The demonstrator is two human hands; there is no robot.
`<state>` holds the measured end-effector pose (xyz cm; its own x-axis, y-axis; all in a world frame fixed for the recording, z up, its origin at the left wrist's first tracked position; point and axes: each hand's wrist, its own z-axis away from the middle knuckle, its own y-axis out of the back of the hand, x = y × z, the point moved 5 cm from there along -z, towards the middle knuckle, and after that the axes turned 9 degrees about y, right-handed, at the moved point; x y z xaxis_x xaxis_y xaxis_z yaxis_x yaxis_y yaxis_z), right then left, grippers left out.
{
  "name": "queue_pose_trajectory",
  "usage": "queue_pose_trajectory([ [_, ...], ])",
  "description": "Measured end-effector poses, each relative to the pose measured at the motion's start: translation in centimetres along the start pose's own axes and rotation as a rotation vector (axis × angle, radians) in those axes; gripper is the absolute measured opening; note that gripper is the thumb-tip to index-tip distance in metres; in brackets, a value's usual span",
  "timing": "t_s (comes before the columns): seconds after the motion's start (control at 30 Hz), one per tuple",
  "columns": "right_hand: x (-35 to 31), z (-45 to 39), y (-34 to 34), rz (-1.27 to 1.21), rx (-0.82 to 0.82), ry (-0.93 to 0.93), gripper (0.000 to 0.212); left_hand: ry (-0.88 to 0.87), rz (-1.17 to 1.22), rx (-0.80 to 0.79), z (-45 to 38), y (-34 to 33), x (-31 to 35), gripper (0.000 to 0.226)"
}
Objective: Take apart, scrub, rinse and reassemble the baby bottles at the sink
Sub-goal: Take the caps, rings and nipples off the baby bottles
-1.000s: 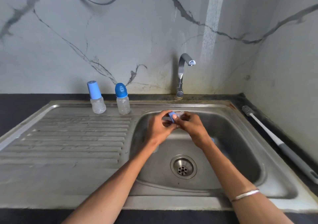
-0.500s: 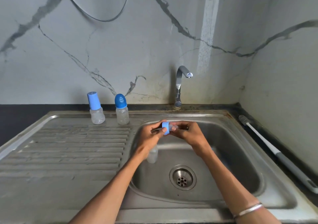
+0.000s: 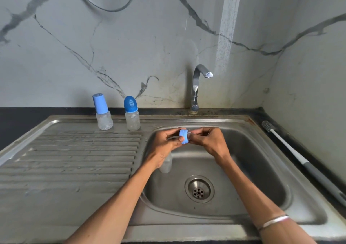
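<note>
Holding a small blue screw collar (image 3: 183,136) over the sink basin (image 3: 262,168), the two hands meet just in front of the tap (image 3: 197,86), a little to its left. Head view: the left hand (image 3: 165,143) has thumb and fingers curled round the collar's left side; the right hand (image 3: 207,140) pinches a pale, translucent part, apparently the teat (image 3: 189,135), at the collar's right face. The exact finger contact there is too small to confirm. The collar's axis lies roughly horizontal, left to right, so the teat lies to the right of the left hand's grip, and any separation would, in my judgement, run along that line with the right hand drawing away. A clear bottle body (image 3: 166,164) lies in the basin below the left wrist, partly hidden by it. Two capped baby bottles stand upright on the drainboard, left of the tap: the light-blue capped bottle (image 3: 102,112) further left, the dark-blue capped bottle (image 3: 132,113) nearer. A bottle brush (image 3: 292,148) lies on the counter to the tap's right. No water runs from the tap. Assessment: disassembly stage, scrubbing not yet begun.
</note>
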<state>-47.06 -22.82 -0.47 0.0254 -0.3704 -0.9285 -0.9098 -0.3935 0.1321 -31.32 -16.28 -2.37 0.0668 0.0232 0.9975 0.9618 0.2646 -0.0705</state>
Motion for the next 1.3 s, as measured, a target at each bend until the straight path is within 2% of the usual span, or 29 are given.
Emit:
queue_pose_trajectory([
  [0.13, -0.2, 0.3, -0.3, -0.009, 0.047, -0.014, 0.008, -0.025, -0.031, 0.037, 0.2, 0.0, 0.1, 0.041],
  [0.3, -0.1, 0.6, -0.8, -0.148, 0.075, -0.070, 0.009, -0.052, -0.025, 0.056, 0.4, -0.2, 0.5, 0.041],
  [0.43, -1.5, 0.5, -0.8, 0.045, 0.021, 0.083, 0.006, -0.015, 0.058, 0.037, 0.5, 0.0, 0.3, 0.034],
  [0.67, -1.6, 0.2, -0.7, 0.319, -0.006, 0.176, 0.011, 0.033, 0.103, 0.042, 0.5, -0.5, -0.3, 0.030],
  [0.83, -1.4, 0.4, -0.2, 0.192, 0.129, 0.109, 0.014, 0.042, 0.221, 0.140, 0.1, -0.9, -0.1, 0.025],
  [1.13, -0.9, 0.3, -0.1, 0.094, 0.044, 0.040, 0.017, 0.066, 0.196, 0.099, 0.1, -0.9, -0.2, 0.024],
  [1.3, -1.1, 0.4, -0.2, 0.115, 0.073, 0.081, 0.011, 0.034, 0.151, 0.069, 0.3, -0.7, 0.1, 0.026],
])
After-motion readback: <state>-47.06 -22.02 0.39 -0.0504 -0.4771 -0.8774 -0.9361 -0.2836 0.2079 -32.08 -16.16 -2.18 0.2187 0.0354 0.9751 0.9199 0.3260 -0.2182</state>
